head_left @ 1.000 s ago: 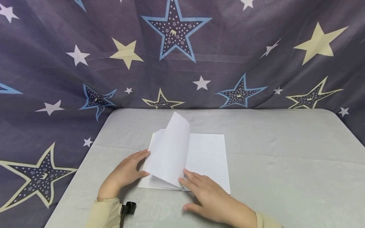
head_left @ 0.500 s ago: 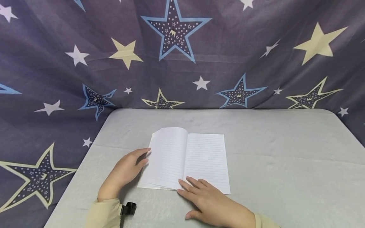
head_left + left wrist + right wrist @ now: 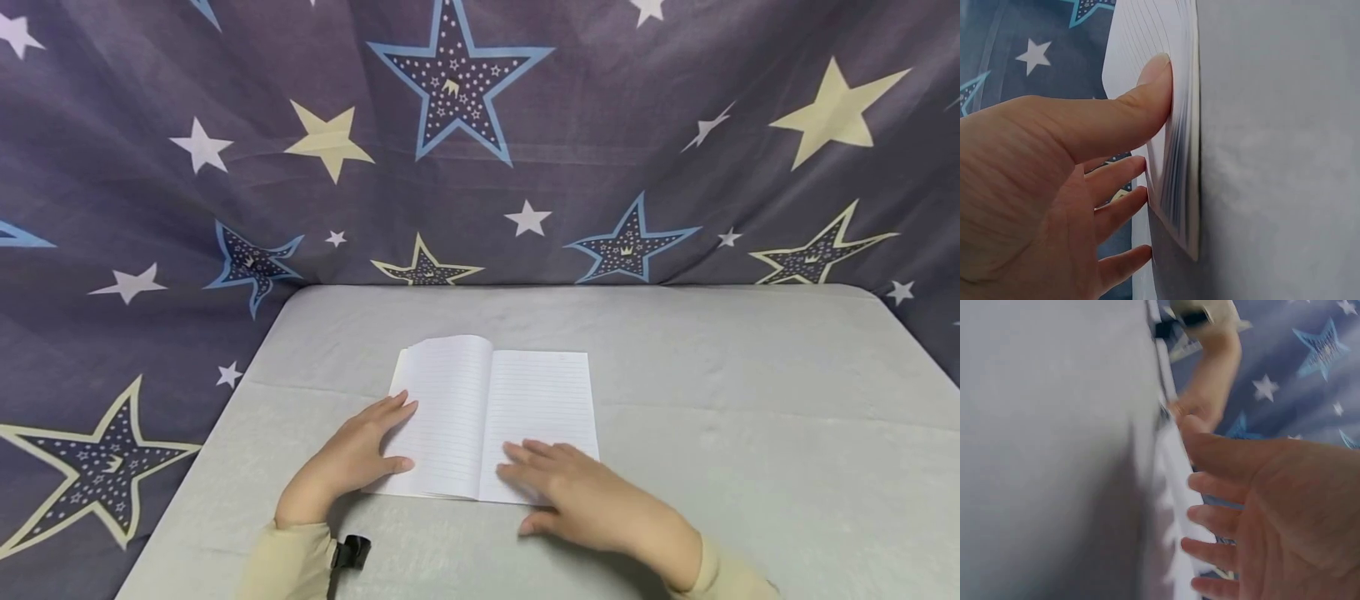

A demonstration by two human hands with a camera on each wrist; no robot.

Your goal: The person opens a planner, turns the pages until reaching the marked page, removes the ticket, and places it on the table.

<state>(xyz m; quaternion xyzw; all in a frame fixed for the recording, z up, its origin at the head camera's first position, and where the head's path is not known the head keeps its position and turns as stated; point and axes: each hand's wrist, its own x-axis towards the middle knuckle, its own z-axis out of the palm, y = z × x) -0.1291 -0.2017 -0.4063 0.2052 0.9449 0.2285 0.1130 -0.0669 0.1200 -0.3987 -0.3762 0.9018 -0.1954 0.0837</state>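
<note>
An open notebook (image 3: 453, 425) with white lined pages lies on the table, its left pages curving up near the spine. My left hand (image 3: 352, 454) rests on the left page with its fingers and thumb spread. In the left wrist view its thumb (image 3: 1147, 94) presses on the page near the layered page edges, fingers extended beside the notebook. My right hand (image 3: 581, 492) hovers over the lower right page (image 3: 540, 392), fingers stretched out and slightly blurred. Nothing is held in the right hand (image 3: 1291, 512) in the right wrist view.
The table (image 3: 750, 433) has a pale grey cloth cover. A dark curtain (image 3: 525, 125) with stars hangs behind it and down the left side. A black strap (image 3: 351, 552) is on the left wrist, by the beige sleeve.
The raised page has come down flat on the left side. My left hand has moved right onto the left page. My right hand has left the spine and shifted right over the right page.
</note>
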